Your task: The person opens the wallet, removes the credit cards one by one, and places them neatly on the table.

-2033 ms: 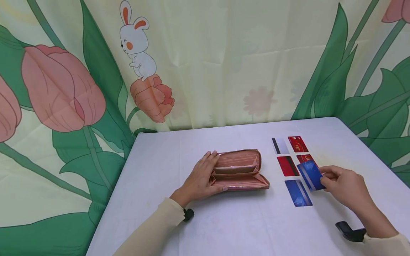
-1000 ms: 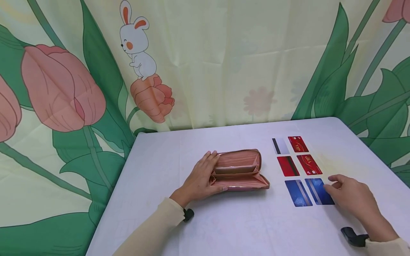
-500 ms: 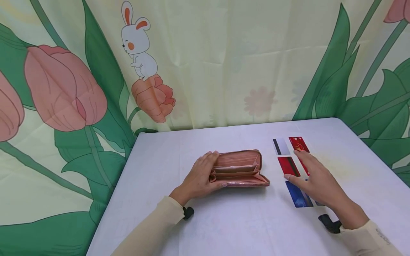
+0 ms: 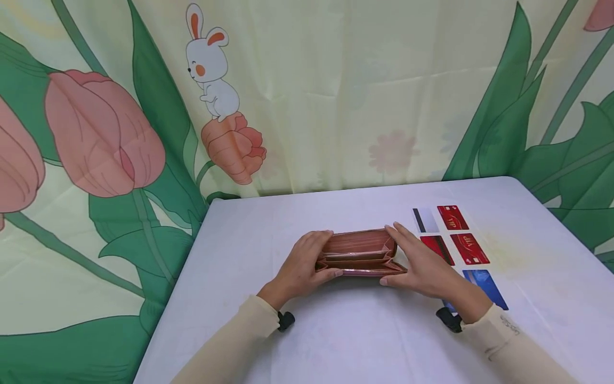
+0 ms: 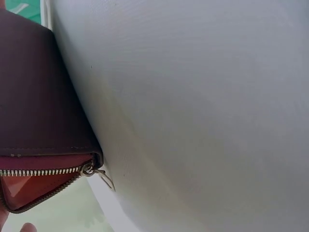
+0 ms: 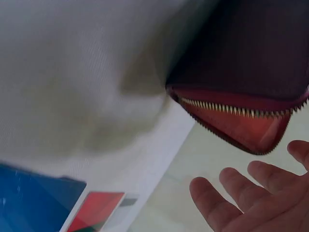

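A pink zip-around wallet (image 4: 358, 242) stands unzipped on the table, its mouth facing up and its inner compartments showing. At its left end, my left hand (image 4: 298, 265) grips it, thumb on the front edge and fingers on the back side. My right hand (image 4: 427, 266) is at the opposite end, fingertips by the back corner and thumb near the front one. In the right wrist view its fingers (image 6: 207, 200) are spread and nearly straight beside the zip. The left wrist view shows the wallet's dark outer face (image 5: 43, 92) and a zip pull (image 5: 106, 179).
Right of the wallet lie a white card (image 4: 426, 220) with a black stripe, two red VIP cards (image 4: 470, 248), a striped red card (image 4: 437, 249) and a blue card (image 4: 485, 287). Another blue card is mostly hidden under my right forearm. A patterned curtain (image 4: 307, 106) hangs behind the table (image 4: 355, 341).
My right hand laid a blue card down beside the other blue one, let go, and moved left over the cards to the wallet. The wallet's front edge has risen slightly.
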The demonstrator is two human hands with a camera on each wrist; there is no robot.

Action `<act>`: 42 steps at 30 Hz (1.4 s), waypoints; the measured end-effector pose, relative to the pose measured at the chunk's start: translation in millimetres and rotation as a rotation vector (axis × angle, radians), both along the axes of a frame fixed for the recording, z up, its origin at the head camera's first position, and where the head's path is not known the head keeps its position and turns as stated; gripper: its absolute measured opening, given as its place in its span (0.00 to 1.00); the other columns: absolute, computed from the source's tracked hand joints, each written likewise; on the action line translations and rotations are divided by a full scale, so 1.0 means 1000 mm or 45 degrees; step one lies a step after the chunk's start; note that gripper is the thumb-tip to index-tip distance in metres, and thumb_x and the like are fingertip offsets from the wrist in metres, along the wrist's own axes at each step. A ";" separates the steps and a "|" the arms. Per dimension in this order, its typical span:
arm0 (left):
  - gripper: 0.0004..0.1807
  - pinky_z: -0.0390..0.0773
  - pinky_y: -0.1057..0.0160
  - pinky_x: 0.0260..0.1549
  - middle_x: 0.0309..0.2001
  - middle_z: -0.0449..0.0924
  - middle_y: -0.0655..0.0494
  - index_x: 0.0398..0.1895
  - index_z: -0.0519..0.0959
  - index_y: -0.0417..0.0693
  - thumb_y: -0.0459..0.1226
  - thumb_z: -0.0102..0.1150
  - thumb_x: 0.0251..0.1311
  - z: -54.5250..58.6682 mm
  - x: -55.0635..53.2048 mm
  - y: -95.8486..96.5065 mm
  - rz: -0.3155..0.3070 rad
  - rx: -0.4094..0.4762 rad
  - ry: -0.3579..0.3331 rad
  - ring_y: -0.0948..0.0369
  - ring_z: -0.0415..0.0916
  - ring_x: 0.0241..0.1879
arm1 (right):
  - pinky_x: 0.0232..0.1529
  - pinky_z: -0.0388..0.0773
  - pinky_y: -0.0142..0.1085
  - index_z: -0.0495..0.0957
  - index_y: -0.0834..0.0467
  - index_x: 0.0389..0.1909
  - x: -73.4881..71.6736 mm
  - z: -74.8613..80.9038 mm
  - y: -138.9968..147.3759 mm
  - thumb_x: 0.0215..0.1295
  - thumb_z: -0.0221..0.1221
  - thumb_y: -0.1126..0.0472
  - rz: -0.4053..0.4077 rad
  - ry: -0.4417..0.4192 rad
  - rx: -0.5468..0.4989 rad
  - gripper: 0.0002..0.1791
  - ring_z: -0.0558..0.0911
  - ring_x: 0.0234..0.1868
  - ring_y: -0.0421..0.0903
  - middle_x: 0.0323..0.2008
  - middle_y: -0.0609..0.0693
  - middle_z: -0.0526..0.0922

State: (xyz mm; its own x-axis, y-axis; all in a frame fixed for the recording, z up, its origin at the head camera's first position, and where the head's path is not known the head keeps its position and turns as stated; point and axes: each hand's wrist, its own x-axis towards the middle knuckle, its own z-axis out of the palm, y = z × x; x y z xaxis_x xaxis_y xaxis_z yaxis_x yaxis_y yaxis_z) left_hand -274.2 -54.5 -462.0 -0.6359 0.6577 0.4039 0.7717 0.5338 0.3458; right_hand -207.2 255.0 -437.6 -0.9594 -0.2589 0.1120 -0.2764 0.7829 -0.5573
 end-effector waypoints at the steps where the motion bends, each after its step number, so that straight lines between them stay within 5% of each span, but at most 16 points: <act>1: 0.46 0.64 0.50 0.73 0.69 0.73 0.49 0.76 0.65 0.42 0.55 0.72 0.62 0.000 0.000 0.001 0.001 0.003 0.005 0.51 0.67 0.71 | 0.64 0.68 0.71 0.53 0.57 0.83 -0.001 -0.001 -0.002 0.53 0.78 0.40 0.000 -0.006 0.001 0.63 0.59 0.77 0.71 0.81 0.65 0.52; 16: 0.25 0.80 0.58 0.55 0.55 0.80 0.55 0.65 0.79 0.48 0.49 0.65 0.70 0.004 0.002 0.001 -0.013 0.002 0.035 0.57 0.75 0.56 | 0.52 0.84 0.56 0.69 0.58 0.74 -0.004 -0.006 -0.006 0.60 0.76 0.53 -0.049 0.077 0.031 0.43 0.81 0.58 0.59 0.61 0.61 0.80; 26: 0.24 0.81 0.60 0.49 0.51 0.82 0.56 0.62 0.81 0.48 0.49 0.67 0.69 0.002 0.004 -0.005 -0.009 0.002 0.026 0.59 0.77 0.52 | 0.48 0.87 0.52 0.81 0.58 0.63 -0.001 -0.004 -0.004 0.61 0.75 0.62 -0.048 0.152 0.052 0.29 0.84 0.57 0.59 0.57 0.58 0.86; 37: 0.19 0.78 0.67 0.37 0.42 0.84 0.60 0.59 0.82 0.47 0.43 0.70 0.67 -0.001 0.003 -0.013 -0.042 0.018 0.091 0.65 0.75 0.39 | 0.50 0.86 0.50 0.81 0.58 0.62 0.000 -0.007 -0.003 0.62 0.73 0.66 0.008 0.250 0.074 0.26 0.86 0.55 0.56 0.54 0.55 0.87; 42: 0.18 0.76 0.68 0.35 0.40 0.84 0.60 0.58 0.83 0.45 0.41 0.69 0.68 0.001 0.003 -0.015 -0.047 0.062 0.007 0.66 0.73 0.36 | 0.52 0.85 0.52 0.81 0.59 0.62 -0.002 -0.003 -0.004 0.63 0.71 0.67 0.049 0.276 0.068 0.25 0.86 0.55 0.56 0.54 0.55 0.87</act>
State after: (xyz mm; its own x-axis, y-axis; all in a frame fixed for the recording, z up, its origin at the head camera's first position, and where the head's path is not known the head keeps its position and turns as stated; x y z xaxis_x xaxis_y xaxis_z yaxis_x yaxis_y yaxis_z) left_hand -271.1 -69.7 -461.5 -0.6091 0.6602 0.4395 0.7926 0.4872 0.3667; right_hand -209.3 250.8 -440.2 -0.9036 -0.3059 0.3000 -0.4156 0.7962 -0.4398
